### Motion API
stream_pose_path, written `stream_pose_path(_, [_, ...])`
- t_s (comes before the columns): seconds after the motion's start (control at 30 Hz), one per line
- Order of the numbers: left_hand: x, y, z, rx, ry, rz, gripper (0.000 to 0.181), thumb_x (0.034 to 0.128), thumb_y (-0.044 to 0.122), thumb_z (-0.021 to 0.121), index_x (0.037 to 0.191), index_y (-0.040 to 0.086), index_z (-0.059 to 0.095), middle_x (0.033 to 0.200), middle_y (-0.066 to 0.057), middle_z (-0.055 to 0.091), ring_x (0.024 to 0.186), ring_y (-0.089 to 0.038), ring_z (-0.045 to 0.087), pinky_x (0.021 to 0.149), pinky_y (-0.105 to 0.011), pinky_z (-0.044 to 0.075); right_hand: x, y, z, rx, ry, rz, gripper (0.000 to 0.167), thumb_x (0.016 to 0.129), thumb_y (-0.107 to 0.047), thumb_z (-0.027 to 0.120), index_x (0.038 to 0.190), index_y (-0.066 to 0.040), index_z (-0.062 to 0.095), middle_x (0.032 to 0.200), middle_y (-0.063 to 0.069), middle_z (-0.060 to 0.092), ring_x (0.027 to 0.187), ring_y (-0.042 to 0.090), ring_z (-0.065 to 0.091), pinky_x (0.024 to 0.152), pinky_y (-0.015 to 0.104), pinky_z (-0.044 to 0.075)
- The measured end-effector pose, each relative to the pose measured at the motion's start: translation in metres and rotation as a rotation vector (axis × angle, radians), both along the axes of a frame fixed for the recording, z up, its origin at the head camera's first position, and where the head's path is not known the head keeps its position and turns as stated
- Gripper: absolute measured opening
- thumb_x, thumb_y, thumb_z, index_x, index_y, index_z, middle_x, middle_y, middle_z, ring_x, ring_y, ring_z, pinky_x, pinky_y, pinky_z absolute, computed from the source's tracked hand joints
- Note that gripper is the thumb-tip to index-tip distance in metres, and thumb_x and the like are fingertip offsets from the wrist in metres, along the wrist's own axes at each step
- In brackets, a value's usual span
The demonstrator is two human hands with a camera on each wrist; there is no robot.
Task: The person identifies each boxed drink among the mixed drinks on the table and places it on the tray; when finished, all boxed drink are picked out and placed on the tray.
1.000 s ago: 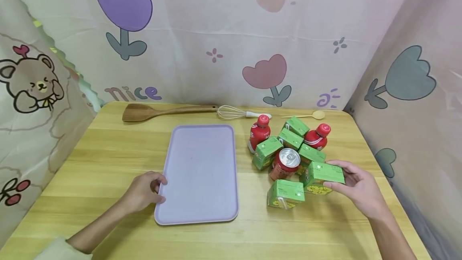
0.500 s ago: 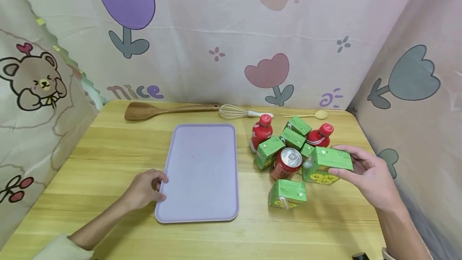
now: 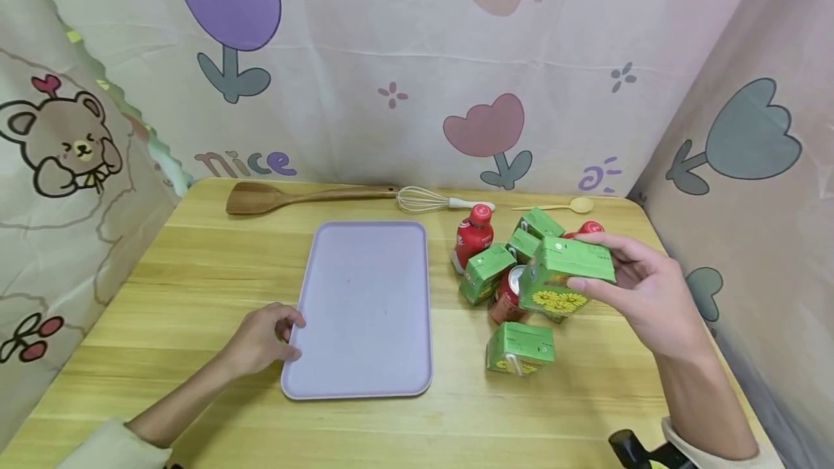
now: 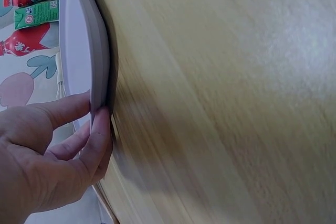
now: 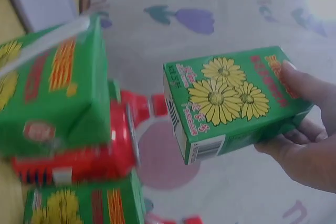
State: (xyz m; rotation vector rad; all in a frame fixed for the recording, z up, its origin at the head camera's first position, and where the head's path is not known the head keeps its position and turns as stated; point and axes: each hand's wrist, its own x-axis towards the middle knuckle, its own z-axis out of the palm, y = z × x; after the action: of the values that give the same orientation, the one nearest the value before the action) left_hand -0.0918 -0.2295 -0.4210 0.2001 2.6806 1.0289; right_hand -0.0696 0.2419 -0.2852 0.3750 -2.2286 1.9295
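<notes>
two bare hands reach over a wooden table (image 3: 195,281). the right hand (image 3: 651,302) grips one end of a green carton (image 3: 563,273), thumb on the near side and fingers on the far side; the other end juts out unsupported. the left hand (image 3: 260,342) pinches the left rim of a lilac tray (image 3: 365,310), its digits parted only by the rim.

with just one end gripped, the carton could tip or twist between the fingers, probably because most of its weight hangs past them. if carried low, its leading corner could catch the red can (image 3: 506,301), partly hidden by it, or topple the upright red bottle (image 3: 473,239) farther back. a tug from the left hand could slide the tray out of place.

the carton is held up directly to the left of the right palm, over a crowded cluster. it is well apart from the left hand, with the tray between. the right wrist view shows a gap between it and another carton.

farther out, the near carton (image 3: 519,348) stands on the person's side of the can. a second bottle (image 3: 591,228) is mostly hidden. along the back lie a spatula (image 3: 260,198), a whisk (image 3: 430,200) and a spoon (image 3: 580,205).
</notes>
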Motion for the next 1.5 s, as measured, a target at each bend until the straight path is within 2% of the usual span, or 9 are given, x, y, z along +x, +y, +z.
stream_pose_path(0.1, [0.0,0.002,0.0,0.009,-0.011,0.003,0.04,0.0616,-0.003,0.081,0.097,0.001,0.063,0.082,-0.007,0.054,0.073,-0.016,0.048,0.055,-0.02,0.043,-0.004,-0.014,0.002,-0.018,-0.016,-0.016,0.047,0.074,0.015,0.07,0.119,0.008,0.057,0.106,0.002,0.066,0.088,0.009,0.064,0.077,0.016,0.053])
stream_pose_path(0.23, [0.001,0.005,-0.001,0.018,-0.02,0.006,0.04,0.0609,-0.003,0.081,0.097,0.0,0.063,0.081,-0.007,0.054,0.073,-0.017,0.048,0.055,-0.02,0.043,-0.009,-0.032,0.002,-0.037,-0.037,0.002,0.048,0.075,0.014,0.07,0.12,0.008,0.056,0.108,0.004,0.066,0.09,0.011,0.064,0.079,0.019,0.053])
stream_pose_path(0.4, [0.0,0.006,-0.003,0.011,-0.017,0.007,0.04,0.0606,-0.003,0.081,0.096,0.001,0.063,0.081,-0.007,0.054,0.073,-0.016,0.048,0.055,-0.02,0.043,-0.017,-0.053,-0.002,-0.007,-0.12,0.01,0.048,0.076,0.004,0.074,0.121,0.0,0.057,0.108,0.001,0.065,0.09,0.012,0.063,0.081,0.021,0.053])
stream_pose_path(0.67, [-0.001,0.005,-0.002,0.008,-0.019,0.007,0.04,0.0614,-0.003,0.081,0.097,0.001,0.063,0.083,-0.007,0.054,0.073,-0.016,0.049,0.056,-0.02,0.043,-0.03,-0.098,-0.017,-0.064,-0.155,0.078,0.052,0.074,0.001,0.077,0.122,-0.006,0.058,0.11,0.003,0.066,0.094,0.017,0.064,0.081,0.026,0.054])
stream_pose_path(0.9, [-0.002,0.004,-0.001,-0.002,-0.006,0.003,0.039,0.0615,-0.003,0.082,0.096,0.001,0.062,0.082,-0.006,0.054,0.073,-0.016,0.048,0.055,-0.02,0.042,-0.039,-0.142,-0.037,-0.109,-0.227,0.118,0.049,0.073,0.002,0.077,0.119,-0.008,0.06,0.115,0.012,0.063,0.098,0.019,0.062,0.085,0.029,0.054])
stream_pose_path(1.03, [-0.003,0.004,-0.001,-0.003,-0.003,-0.001,0.04,0.061,-0.002,0.082,0.096,0.001,0.063,0.081,-0.006,0.053,0.073,-0.016,0.047,0.055,-0.02,0.042,-0.047,-0.164,-0.046,-0.113,-0.218,0.121,0.05,0.073,0.002,0.077,0.119,-0.006,0.06,0.116,0.014,0.062,0.097,0.018,0.061,0.083,0.028,0.053])
stream_pose_path(1.33, [-0.004,0.003,-0.001,-0.002,0.005,0.004,0.041,0.0595,-0.003,0.082,0.095,0.001,0.063,0.081,-0.006,0.054,0.072,-0.016,0.049,0.055,-0.02,0.043,-0.076,-0.204,-0.062,-0.129,-0.125,0.161,0.048,0.073,0.002,0.076,0.118,-0.001,0.06,0.113,0.018,0.062,0.092,0.013,0.061,0.081,0.026,0.053])
stream_pose_path(1.5, [-0.004,0.001,0.0,-0.017,-0.001,0.011,0.041,0.059,-0.002,0.083,0.095,0.001,0.063,0.081,-0.006,0.054,0.073,-0.016,0.049,0.054,-0.02,0.042,-0.09,-0.227,-0.066,-0.113,-0.154,0.129,0.047,0.073,-0.001,0.078,0.117,-0.004,0.062,0.113,0.014,0.064,0.092,0.013,0.061,0.082,0.026,0.053])
